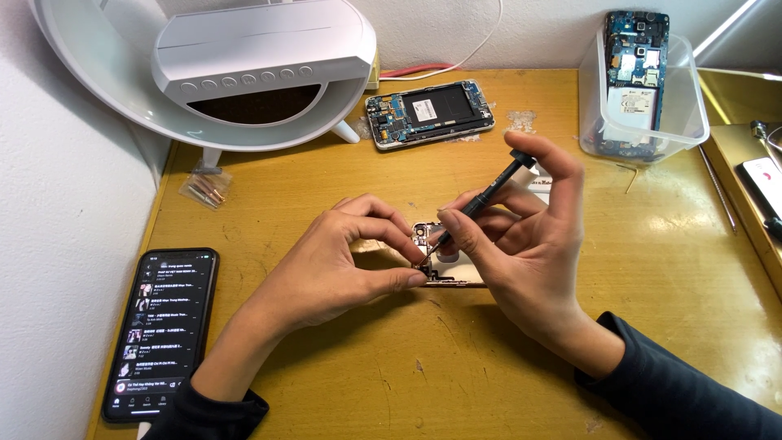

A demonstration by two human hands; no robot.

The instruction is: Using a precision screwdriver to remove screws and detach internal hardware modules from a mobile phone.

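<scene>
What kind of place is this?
Most likely a small phone repair bench. The right hand holds a precision screwdriver to an opened phone steadied by the left hand; another stripped phone and a plastic tub holding a third sit on the wooden desk.

A black smartphone (161,334) with a lit screen showing a list lies near the left edge of the scratched yellow wooden surface (342,383), with a small clear bag of copper-coloured parts (204,187) beyond it. At the back stand a white round lamp-like device (244,65) and an opened phone (429,112) with its circuit board bared. A clear plastic container (643,98) at the right rear holds another stripped phone (634,73) leaning upright.
</scene>
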